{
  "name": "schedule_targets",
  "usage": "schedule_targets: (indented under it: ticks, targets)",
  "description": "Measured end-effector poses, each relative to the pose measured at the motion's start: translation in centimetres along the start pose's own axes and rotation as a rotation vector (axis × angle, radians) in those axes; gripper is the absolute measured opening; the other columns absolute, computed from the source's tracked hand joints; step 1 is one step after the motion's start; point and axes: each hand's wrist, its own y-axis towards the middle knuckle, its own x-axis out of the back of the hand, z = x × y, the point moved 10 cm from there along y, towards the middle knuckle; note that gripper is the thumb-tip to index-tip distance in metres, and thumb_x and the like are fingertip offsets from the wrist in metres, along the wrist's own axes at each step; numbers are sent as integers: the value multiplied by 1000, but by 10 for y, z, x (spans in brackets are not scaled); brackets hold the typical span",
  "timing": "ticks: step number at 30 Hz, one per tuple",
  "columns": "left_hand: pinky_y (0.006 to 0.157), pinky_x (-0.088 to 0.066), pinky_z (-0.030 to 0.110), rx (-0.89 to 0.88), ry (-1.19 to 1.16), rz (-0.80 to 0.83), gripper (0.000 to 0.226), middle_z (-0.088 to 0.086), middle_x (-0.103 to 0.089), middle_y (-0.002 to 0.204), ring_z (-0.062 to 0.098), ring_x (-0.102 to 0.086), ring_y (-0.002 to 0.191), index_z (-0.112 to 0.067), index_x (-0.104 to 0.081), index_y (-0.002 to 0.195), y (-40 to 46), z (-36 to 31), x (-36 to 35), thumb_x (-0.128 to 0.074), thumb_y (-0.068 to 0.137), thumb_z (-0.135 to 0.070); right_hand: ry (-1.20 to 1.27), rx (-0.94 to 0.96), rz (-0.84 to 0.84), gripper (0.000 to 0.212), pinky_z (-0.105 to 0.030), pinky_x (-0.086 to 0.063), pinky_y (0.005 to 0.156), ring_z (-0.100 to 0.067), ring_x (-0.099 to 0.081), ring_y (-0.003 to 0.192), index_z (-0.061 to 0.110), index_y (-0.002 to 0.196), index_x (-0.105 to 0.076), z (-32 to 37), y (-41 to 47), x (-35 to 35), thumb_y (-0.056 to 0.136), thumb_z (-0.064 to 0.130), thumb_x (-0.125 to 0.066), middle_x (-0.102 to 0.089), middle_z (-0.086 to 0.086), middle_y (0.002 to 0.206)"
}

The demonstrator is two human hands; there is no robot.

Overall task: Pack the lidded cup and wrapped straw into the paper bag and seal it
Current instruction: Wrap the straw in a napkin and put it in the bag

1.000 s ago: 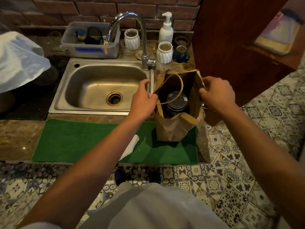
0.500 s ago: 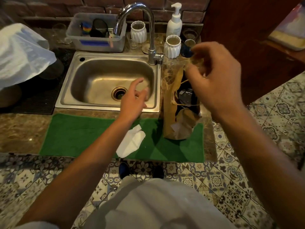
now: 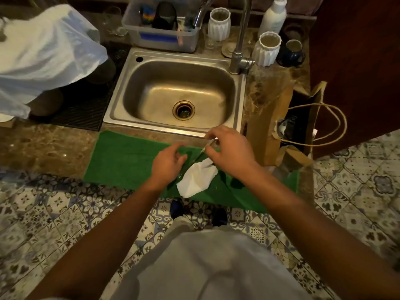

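The brown paper bag [image 3: 263, 128] stands open at the right end of the counter, its cord handles [image 3: 337, 126] hanging loose. The dark lidded cup [image 3: 289, 127] sits inside it, partly hidden by the bag walls. Over the green mat [image 3: 121, 161], my right hand [image 3: 229, 151] pinches the top end of the clear-wrapped straw [image 3: 200, 153], which slants down to the left. My left hand [image 3: 167, 164] hovers beside the straw's lower end with fingers loosely curled, holding nothing. A white napkin [image 3: 195, 178] lies on the mat under both hands.
A steel sink [image 3: 173, 94] with a tap [image 3: 239, 40] lies behind the mat. White ribbed cups [image 3: 266, 48], a blue mug [image 3: 292, 53], a soap bottle [image 3: 273, 16] and a grey tub [image 3: 162, 29] line the back. A white plastic bag [image 3: 43, 44] covers something at left.
Both hands left the bag and came down to the mat. My right hand now holds the wrapped straw above the napkin. The bag stands by itself at the right.
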Motion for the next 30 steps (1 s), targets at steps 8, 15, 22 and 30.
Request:
schedule_targets:
  ticks: [8, 15, 22, 30]
  targets:
    - [69, -53, 37, -81, 167, 67, 44, 4, -63, 102, 25, -61, 94, -25, -59, 134, -1, 0, -32, -68, 92, -35, -172, -117, 365, 70, -43, -44, 107, -31, -42, 138, 17, 149, -44, -44, -13, -90, 86, 39, -69, -42, -8, 153]
    - [76, -53, 40, -7, 212, 138, 36, 7, -62, 113, 29, -60, 106, -24, -60, 133, 1, 7, -55, -60, 99, -34, -193, -175, 396, 74, -44, -47, 104, -34, -46, 133, 20, 152, -37, -65, -17, -105, 87, 34, -69, -44, -6, 153]
    - [80, -53, 41, 80, 238, 148, 33, 8, -59, 121, 30, -61, 107, -20, -59, 132, -2, 17, -62, -56, 101, -31, -56, -257, 393, 84, -42, -48, 100, -34, -51, 131, 24, 158, -29, -77, -21, -117, 88, 37, -73, -48, -9, 150]
    - [72, -55, 39, 107, 175, 200, 28, 10, -70, 99, 31, -66, 88, -15, -60, 126, -1, 21, -68, -58, 99, -24, -76, -321, 450, 49, -38, -53, 83, -31, -59, 112, 31, 128, -61, -82, -22, -143, 82, 36, -80, -51, -6, 120]
